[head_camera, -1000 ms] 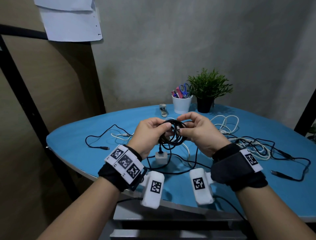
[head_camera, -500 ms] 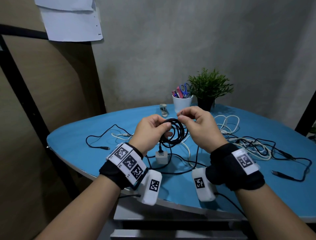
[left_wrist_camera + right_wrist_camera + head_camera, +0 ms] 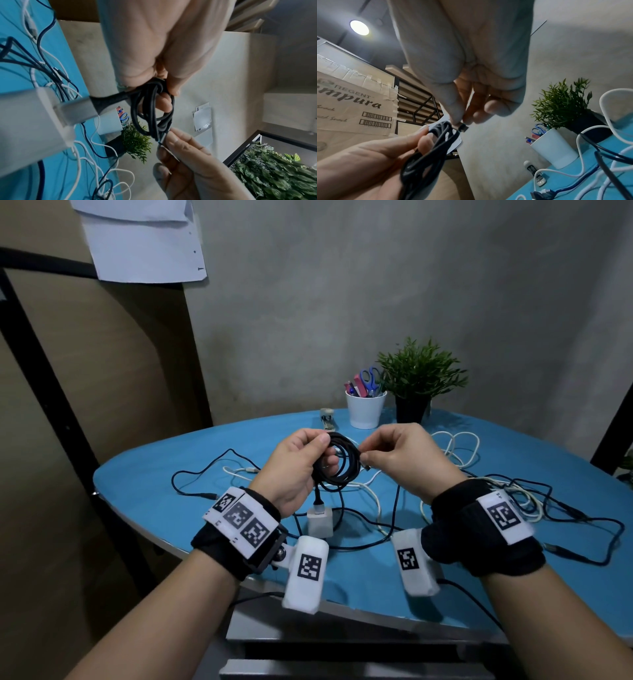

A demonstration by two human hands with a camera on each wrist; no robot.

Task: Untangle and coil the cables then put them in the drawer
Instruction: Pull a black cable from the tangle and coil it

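Blue table (image 3: 144, 484) below: left hand (image 3: 291, 470) grips black coil (image 3: 342, 463); right hand (image 3: 407, 460) pinches its plug end (image 3: 463, 127). Best tucked through the loops, coil kept tight.

Blue table (image 3: 144, 491) carries loose cables (image 3: 513, 494), white cup (image 3: 364, 412), potted plant (image 3: 416, 385), stapler (image 3: 328, 419).

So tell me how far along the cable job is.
Done: one black cable is wound into a coil. In hand: the left hand grips the coil while the right hand pinches its free plug end. Left: the loose white and dark cables on the blue table, then stowing everything.
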